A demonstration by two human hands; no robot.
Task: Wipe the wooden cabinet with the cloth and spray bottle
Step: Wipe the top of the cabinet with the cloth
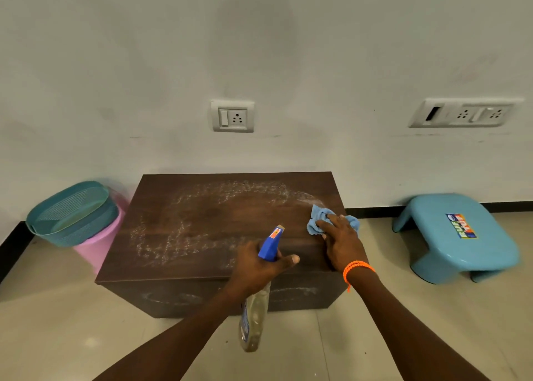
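Gripping one spray bottle (261, 291) by the neck, left hand (255, 265) is hovering over the near edge of the wooden cabinet (202, 225). Right hand (340, 236) is pressing flat on one blue cloth (318, 219) at the top's right edge. Wiping looks just starting; next, sweep left through the white spray residue. Beyond: one blue stool (458, 236), one teal basket (72, 213), two wall sockets.

The cabinet (219, 225) before me is dark brown wood grain, streaked with whitish foamy trails. My cloth (318, 217) is light blue; my spray bottle (259, 294) has a blue head, an orange label and, it seems, yellowish liquid. Orange beads (356, 268) circle my wrist. The basket (72, 213) is teal mesh over a pink tub (95, 251); the stool (458, 236) is sky blue.
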